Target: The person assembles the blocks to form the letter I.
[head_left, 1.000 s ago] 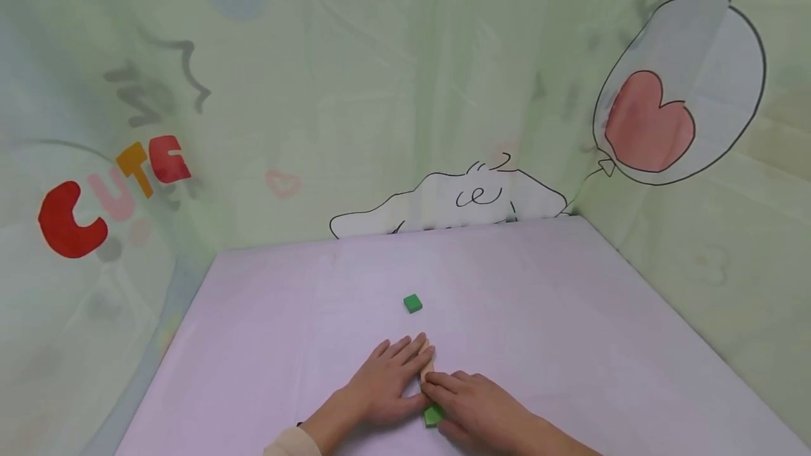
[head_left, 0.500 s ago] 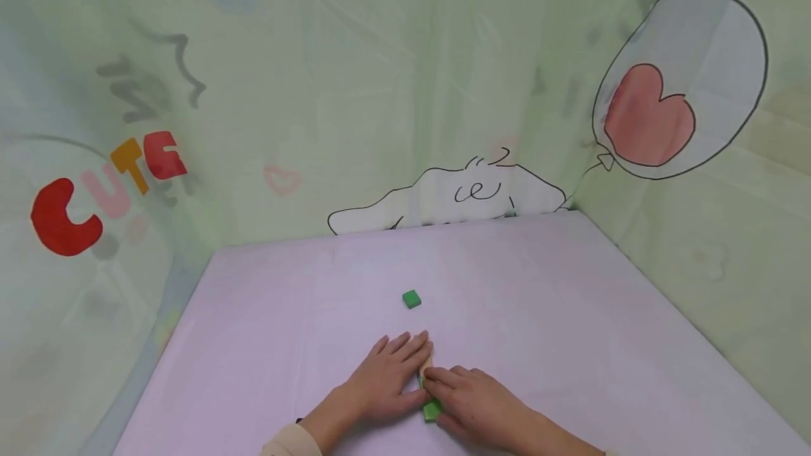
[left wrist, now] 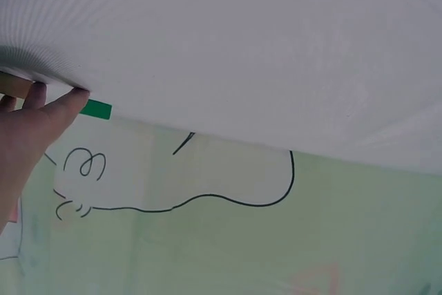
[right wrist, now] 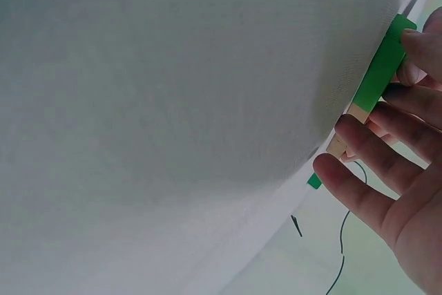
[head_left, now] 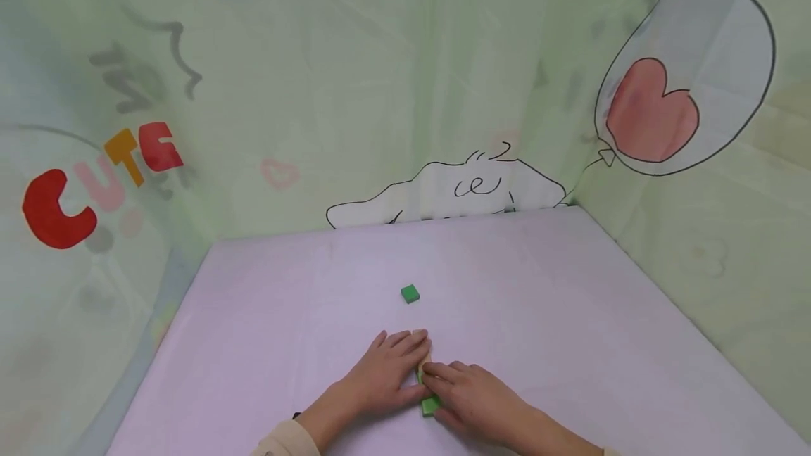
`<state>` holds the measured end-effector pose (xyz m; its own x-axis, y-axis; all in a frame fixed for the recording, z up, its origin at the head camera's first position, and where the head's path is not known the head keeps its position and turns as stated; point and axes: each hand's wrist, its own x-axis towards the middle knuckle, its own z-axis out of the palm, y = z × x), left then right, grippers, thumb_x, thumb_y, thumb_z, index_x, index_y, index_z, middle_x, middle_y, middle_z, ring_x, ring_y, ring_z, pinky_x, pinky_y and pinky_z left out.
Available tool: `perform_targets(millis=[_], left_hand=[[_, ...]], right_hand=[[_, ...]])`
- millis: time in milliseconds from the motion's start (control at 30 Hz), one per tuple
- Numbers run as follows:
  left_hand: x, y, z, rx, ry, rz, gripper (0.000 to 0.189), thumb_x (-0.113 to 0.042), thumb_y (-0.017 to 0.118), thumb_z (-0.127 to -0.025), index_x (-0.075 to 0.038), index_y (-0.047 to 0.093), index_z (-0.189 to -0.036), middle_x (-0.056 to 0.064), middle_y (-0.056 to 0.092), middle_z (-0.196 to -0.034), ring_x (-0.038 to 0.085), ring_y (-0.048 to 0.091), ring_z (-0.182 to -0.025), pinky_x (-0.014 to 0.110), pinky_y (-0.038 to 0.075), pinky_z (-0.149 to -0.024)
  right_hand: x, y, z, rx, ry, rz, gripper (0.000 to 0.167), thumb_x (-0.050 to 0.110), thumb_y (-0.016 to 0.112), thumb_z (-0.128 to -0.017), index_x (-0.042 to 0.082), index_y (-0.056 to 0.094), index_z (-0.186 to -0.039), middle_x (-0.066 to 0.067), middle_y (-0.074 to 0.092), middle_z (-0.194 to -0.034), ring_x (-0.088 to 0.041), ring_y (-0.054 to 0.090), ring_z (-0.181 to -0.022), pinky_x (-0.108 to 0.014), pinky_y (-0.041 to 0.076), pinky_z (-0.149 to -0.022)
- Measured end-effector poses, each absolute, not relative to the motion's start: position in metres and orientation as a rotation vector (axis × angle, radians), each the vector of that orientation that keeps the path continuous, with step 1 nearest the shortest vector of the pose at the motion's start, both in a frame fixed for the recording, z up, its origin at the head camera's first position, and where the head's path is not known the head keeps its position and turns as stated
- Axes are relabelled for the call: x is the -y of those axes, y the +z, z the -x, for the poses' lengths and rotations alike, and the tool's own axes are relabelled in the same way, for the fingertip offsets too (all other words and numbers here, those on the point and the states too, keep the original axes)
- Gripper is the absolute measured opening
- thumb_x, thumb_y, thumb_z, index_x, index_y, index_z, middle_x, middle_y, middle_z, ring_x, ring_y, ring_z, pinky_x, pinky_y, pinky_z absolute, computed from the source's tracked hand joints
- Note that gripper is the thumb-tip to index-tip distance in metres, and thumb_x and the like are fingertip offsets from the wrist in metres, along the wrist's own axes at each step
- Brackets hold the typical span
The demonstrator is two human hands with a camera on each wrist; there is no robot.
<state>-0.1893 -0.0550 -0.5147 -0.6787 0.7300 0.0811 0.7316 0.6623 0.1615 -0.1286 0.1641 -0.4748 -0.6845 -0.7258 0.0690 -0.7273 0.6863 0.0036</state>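
The left hand (head_left: 391, 374), fingers nearly straight, lies along the left side of a row of blocks (head_left: 429, 407); the right hand (head_left: 475, 400), fingers extended, touches it from the right. The row rests on a lilac table (head_left: 285, 301) before a pale green curtain (head_left: 355, 90). It shows green and tan parts; a green block (head_left: 410, 293) lies beyond.
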Motion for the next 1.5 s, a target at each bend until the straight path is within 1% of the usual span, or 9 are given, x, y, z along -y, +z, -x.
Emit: perform_targets(millis=[167, 367, 600, 667, 767, 967, 1100, 1333, 1500], left_hand=[[0.057, -0.512, 0.188, 2.848, -0.277, 1.258, 0.075, -0.067, 0.045, -0.102, -0.017, 0.045, -0.158, 0.0, 0.041, -0.165, 0.026, 0.045, -0.148, 0.063, 0.039, -0.115], [0.057, -0.512, 0.187, 2.886, -0.263, 1.252, 0.077, -0.067, 0.046, -0.101, -0.017, 0.043, -0.159, -0.002, 0.038, -0.167, 0.026, 0.044, -0.149, 0.062, 0.038, -0.115], [0.057, -0.513, 0.183, 2.904, -0.319, 1.276, 0.079, -0.069, 0.043, -0.101, -0.017, 0.041, -0.16, -0.002, 0.037, -0.167, 0.026, 0.042, -0.15, 0.064, 0.037, -0.115], [0.057, -0.511, 0.182, 2.913, -0.336, 1.279, 0.079, -0.069, 0.043, -0.101, -0.017, 0.041, -0.16, -0.002, 0.037, -0.168, 0.025, 0.041, -0.151, 0.064, 0.036, -0.115], [0.057, -0.511, 0.182, 2.912, -0.342, 1.275, 0.077, -0.068, 0.045, -0.101, -0.018, 0.041, -0.16, -0.002, 0.037, -0.167, 0.026, 0.042, -0.15, 0.064, 0.036, -0.115], [0.057, -0.509, 0.183, 2.918, -0.32, 1.253, 0.075, -0.068, 0.046, -0.101, -0.023, 0.039, -0.161, -0.005, 0.036, -0.168, 0.026, 0.042, -0.15, 0.063, 0.037, -0.116], [0.057, -0.509, 0.184, 2.93, -0.303, 1.243, 0.077, -0.069, 0.045, -0.101, -0.022, 0.039, -0.161, -0.006, 0.036, -0.168, 0.026, 0.041, -0.151, 0.063, 0.036, -0.116], [0.057, -0.511, 0.185, 2.902, -0.277, 1.261, 0.078, -0.07, 0.041, -0.102, -0.021, 0.037, -0.162, -0.004, 0.034, -0.169, 0.026, 0.041, -0.151, 0.062, 0.036, -0.116], [0.057, -0.511, 0.185, 2.878, -0.254, 1.262, 0.076, -0.069, 0.042, -0.102, -0.023, 0.037, -0.162, -0.004, 0.034, -0.169, 0.026, 0.042, -0.15, 0.062, 0.037, -0.115]], right_hand=[[-0.163, -0.476, 0.129, 2.815, 0.04, -1.222, 0.051, 0.037, 0.071, -0.097, 0.01, 0.065, -0.139, -0.002, 0.064, -0.142, -0.02, 0.067, -0.116, -0.036, 0.059, -0.085], [-0.163, -0.472, 0.131, 2.801, 0.103, -1.256, 0.042, 0.035, 0.071, -0.097, 0.014, 0.068, -0.134, -0.001, 0.066, -0.139, -0.019, 0.065, -0.119, -0.038, 0.058, -0.089], [-0.165, -0.467, 0.139, 2.763, 0.197, -1.248, 0.029, 0.03, 0.072, -0.096, 0.018, 0.074, -0.122, 0.007, 0.071, -0.124, -0.016, 0.065, -0.116, -0.039, 0.057, -0.093], [-0.166, -0.466, 0.143, 2.774, 0.208, -1.223, 0.028, 0.029, 0.072, -0.097, 0.018, 0.074, -0.122, 0.007, 0.072, -0.122, -0.016, 0.065, -0.116, -0.04, 0.057, -0.094], [-0.167, -0.463, 0.149, 2.792, 0.204, -1.159, 0.031, 0.028, 0.072, -0.096, 0.018, 0.073, -0.125, 0.006, 0.071, -0.124, -0.017, 0.065, -0.118, -0.042, 0.056, -0.096], [-0.168, -0.462, 0.159, 2.804, 0.207, -1.03, 0.041, 0.032, 0.071, -0.097, 0.018, 0.067, -0.135, -0.001, 0.066, -0.137, -0.023, 0.06, -0.128, -0.047, 0.053, -0.101], [-0.168, -0.464, 0.165, 2.834, 0.231, -0.976, 0.047, 0.034, 0.071, -0.097, 0.019, 0.063, -0.141, -0.002, 0.061, -0.144, -0.026, 0.056, -0.134, -0.051, 0.049, -0.107], [-0.169, -0.467, 0.178, 2.821, 0.235, -0.936, 0.046, 0.032, 0.071, -0.097, 0.016, 0.063, -0.14, -0.006, 0.06, -0.146, -0.03, 0.055, -0.135, -0.054, 0.048, -0.107], [-0.17, -0.467, 0.188, 2.816, 0.252, -0.899, 0.046, 0.033, 0.071, -0.097, 0.016, 0.064, -0.139, -0.007, 0.061, -0.144, -0.031, 0.055, -0.135, -0.055, 0.047, -0.107]])
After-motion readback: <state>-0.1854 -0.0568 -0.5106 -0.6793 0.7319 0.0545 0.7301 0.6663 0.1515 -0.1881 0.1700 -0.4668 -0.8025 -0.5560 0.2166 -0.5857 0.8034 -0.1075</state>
